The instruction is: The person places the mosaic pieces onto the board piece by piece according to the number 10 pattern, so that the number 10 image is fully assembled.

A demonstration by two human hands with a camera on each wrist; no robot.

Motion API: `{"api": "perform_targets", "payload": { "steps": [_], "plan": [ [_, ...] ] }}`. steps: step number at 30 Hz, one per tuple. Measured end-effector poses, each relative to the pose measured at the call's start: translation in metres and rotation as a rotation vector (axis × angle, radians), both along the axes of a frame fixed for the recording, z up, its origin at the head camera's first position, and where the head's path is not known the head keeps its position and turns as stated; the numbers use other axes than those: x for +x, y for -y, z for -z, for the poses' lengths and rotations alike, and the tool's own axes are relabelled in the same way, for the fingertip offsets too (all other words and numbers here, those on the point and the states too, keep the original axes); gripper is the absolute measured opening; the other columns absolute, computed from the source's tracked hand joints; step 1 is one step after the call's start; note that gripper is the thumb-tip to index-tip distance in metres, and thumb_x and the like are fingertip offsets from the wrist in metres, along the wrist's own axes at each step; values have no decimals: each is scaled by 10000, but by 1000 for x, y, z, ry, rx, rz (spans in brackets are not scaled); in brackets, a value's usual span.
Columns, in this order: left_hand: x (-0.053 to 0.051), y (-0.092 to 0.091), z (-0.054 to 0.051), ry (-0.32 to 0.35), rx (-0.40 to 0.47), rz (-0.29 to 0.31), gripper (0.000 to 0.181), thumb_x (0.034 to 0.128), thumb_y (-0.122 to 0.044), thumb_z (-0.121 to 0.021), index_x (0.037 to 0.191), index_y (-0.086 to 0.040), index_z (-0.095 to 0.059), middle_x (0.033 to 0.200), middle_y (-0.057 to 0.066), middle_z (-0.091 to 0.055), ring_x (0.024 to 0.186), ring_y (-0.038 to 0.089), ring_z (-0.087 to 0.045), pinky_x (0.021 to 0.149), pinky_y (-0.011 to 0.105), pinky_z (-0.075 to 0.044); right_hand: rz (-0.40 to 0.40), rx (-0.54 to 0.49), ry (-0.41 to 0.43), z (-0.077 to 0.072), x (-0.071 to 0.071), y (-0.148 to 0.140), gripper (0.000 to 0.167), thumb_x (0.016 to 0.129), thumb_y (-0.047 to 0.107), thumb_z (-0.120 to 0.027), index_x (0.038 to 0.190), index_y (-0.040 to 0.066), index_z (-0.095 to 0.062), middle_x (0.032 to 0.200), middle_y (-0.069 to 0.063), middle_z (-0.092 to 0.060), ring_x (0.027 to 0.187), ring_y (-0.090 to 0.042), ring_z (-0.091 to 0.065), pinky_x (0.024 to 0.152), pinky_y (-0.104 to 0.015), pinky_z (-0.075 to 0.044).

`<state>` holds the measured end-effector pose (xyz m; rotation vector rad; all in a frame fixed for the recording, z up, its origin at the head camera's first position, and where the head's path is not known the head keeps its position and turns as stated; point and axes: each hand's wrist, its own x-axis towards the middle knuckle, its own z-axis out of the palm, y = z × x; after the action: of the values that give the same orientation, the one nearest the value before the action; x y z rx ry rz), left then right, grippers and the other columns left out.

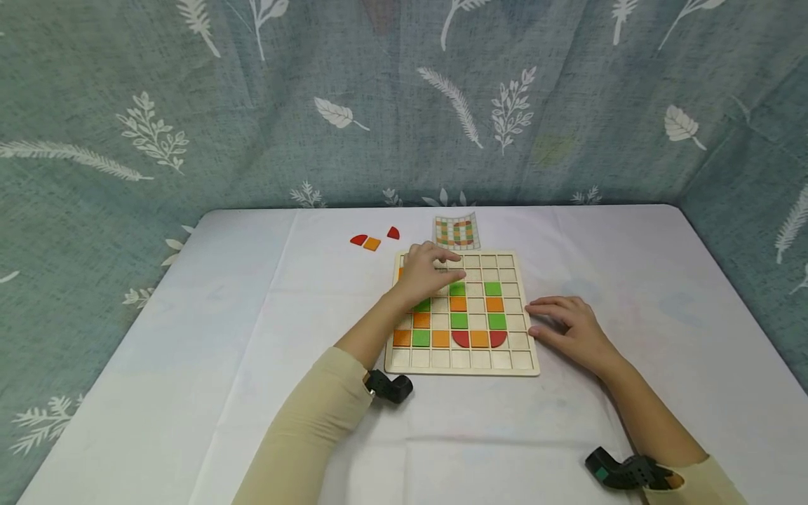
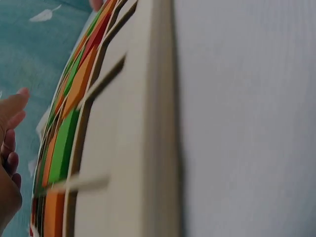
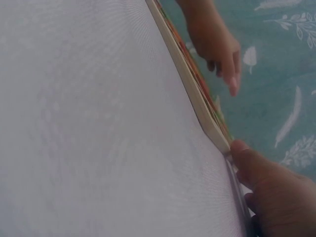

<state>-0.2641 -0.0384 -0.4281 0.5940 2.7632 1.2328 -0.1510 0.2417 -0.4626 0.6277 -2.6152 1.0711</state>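
A pale wooden grid board lies flat on the table, with orange squares, green squares and red rounded pieces in some of its cells. Above its upper left part is my left hand, thumb and forefinger apart, with no piece visible between them. That hand hides several cells beneath it. My right hand lies at the board's right side, its fingers loosely bent. In the right wrist view, the right thumb touches the board's edge.
Behind the board lies a small printed pattern card. Two red quarter-round pieces and an orange square lie loose to its left. A white cloth covers the table; a leaf-patterned curtain hangs behind.
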Motion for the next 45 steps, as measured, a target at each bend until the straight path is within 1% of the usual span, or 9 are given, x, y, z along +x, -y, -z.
{"api": "perform_targets", "payload": {
  "steps": [5, 8, 16, 20, 25, 32, 38, 41, 45],
  "plan": [
    [-12, 29, -3, 9, 14, -90, 375, 819, -365, -723, 1134, -165, -691, 1064, 38, -541, 1065, 221, -387, 950, 428, -270, -3, 3, -10, -1, -1, -1, 365, 747, 107, -779, 1098, 54, -695, 1151, -138, -625, 1050, -270, -465, 877, -456, -293],
    [-17, 46, -6, 12, 21, -149, 388, 817, -363, -723, 1147, -162, -684, 1079, 50, -537, 1088, 239, -377, 952, 442, -286, 0, 8, -15, -1, -1, -1, 367, 742, 105, -781, 1095, 56, -696, 1151, -135, -625, 1048, -264, -465, 875, -452, -294],
    [-29, 94, -8, -15, 7, -252, 408, 843, -302, -706, 1205, -122, -651, 1154, 113, -526, 1116, 293, -354, 984, 477, -228, 2, -1, 2, -1, 0, -1, 363, 747, 106, -778, 1096, 54, -694, 1151, -139, -627, 1049, -261, -464, 884, -468, -286],
    [-34, 118, -5, -15, -35, -316, 411, 858, -269, -687, 1234, -114, -627, 1218, 125, -508, 1178, 316, -328, 1001, 489, -226, -7, 3, -2, 1, -1, 0, 364, 748, 108, -779, 1099, 63, -692, 1153, -137, -629, 1045, -263, -472, 888, -467, -292],
    [-42, 142, 2, -11, -95, -361, 440, 878, -219, -645, 1293, -89, -577, 1263, 155, -511, 1199, 359, -319, 1008, 522, -200, -2, 2, -13, 0, -1, -1, 366, 740, 106, -782, 1093, 67, -695, 1149, -133, -633, 1046, -273, -479, 888, -470, -295],
    [-53, 152, 13, 34, -206, -390, 493, 904, -287, -601, 1357, -109, -521, 1305, 165, -463, 1199, 359, -310, 1007, 513, -189, -1, -8, 11, 1, 0, -1, 357, 753, 108, -774, 1096, 55, -693, 1154, -141, -628, 1059, -278, -469, 896, -474, -288],
    [-57, 149, 16, 2, -262, -369, 476, 920, -357, -567, 1361, -182, -527, 1314, 201, -398, 1183, 375, -299, 995, 527, -182, 0, -7, 3, 1, -1, 1, 353, 754, 105, -771, 1095, 55, -694, 1156, -144, -628, 1056, -281, -471, 896, -471, -286],
    [-57, 150, 17, -20, -276, -353, 441, 928, -368, -555, 1330, -187, -560, 1294, 195, -409, 1164, 370, -308, 990, 522, -187, 1, -2, -3, 1, -1, 1, 356, 752, 109, -774, 1096, 61, -694, 1159, -143, -627, 1050, -270, -471, 892, -466, -286],
    [-56, 152, 20, -50, -265, -371, 395, 923, -368, -572, 1258, -164, -615, 1239, 169, -461, 1140, 354, -340, 993, 505, -208, -2, 0, -5, 1, -2, 1, 363, 748, 109, -776, 1100, 63, -695, 1160, -137, -628, 1053, -265, -472, 895, -468, -287]
  ]
}}
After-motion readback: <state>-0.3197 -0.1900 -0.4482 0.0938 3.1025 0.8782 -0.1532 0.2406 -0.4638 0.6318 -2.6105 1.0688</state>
